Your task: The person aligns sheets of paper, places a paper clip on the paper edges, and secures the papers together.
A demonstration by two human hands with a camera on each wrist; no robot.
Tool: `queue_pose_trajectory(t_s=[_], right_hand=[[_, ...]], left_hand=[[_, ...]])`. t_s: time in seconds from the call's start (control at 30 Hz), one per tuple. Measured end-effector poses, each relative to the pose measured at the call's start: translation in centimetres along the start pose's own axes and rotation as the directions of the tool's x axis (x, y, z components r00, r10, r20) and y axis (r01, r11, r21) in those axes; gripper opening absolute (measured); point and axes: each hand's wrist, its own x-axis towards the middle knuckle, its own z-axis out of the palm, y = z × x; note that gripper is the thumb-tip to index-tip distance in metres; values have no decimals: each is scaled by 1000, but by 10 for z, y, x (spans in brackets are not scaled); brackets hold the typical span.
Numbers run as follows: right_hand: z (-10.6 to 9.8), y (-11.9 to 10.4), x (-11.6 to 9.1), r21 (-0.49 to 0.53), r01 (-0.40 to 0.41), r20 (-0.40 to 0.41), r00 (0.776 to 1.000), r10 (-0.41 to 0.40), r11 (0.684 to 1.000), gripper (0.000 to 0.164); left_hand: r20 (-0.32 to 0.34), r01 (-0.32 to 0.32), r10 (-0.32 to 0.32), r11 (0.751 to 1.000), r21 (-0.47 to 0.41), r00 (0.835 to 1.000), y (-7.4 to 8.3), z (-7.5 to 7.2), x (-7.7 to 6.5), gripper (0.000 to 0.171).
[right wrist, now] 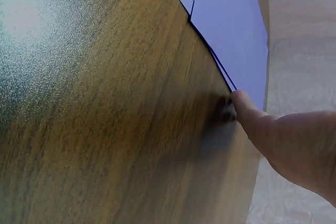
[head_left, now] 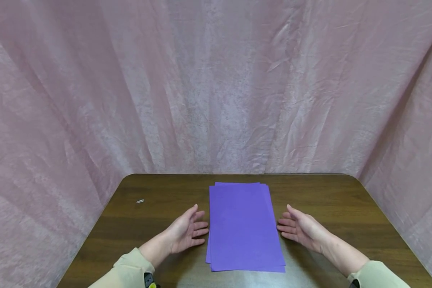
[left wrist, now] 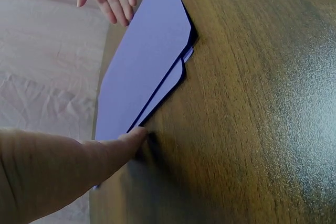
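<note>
A small stack of purple paper sheets (head_left: 245, 228) lies on the wooden table, its sheets slightly out of line so that edges stick out at the left, top and right. Beside its left edge is my left hand (head_left: 188, 231), palm facing the paper, fingers spread and relaxed, holding nothing. My right hand (head_left: 302, 229) mirrors it at the right edge, fingertips close to the sheets. In the left wrist view, one finger (left wrist: 134, 137) overlaps the border of the stack (left wrist: 144, 51). The right wrist view shows a fingertip (right wrist: 240, 98) right at the sheets' edge (right wrist: 231, 24).
A small paper clip (head_left: 140, 201) lies at the table's back left. The brown wooden table (head_left: 320, 192) has rounded far corners. Pink curtains (head_left: 216, 88) hang behind it and along both sides. Light sleeves (head_left: 133, 266) cover the forearms.
</note>
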Motion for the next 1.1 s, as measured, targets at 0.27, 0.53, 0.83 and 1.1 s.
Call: queue_pose_trajectory(t_s=[0.27, 0.53, 0.83, 1.1], right_hand=[[-2, 2, -1, 6, 4, 36, 999, -4, 1000, 89], [-1, 5, 0, 64, 9, 65, 998, -13, 998, 87], [1, 4, 1, 123, -6, 54, 999, -1, 992, 86], [2, 5, 4, 116, -13, 9, 1000, 12, 993, 82]], left_hand=[[11, 14, -14, 1000, -6, 1000, 0, 1, 1, 90], [29, 23, -23, 1000, -3, 999, 0, 2, 3, 85], [33, 16, -16, 1000, -21, 999, -2, 0, 3, 85], [31, 22, -20, 999, -37, 999, -2, 1, 6, 84]])
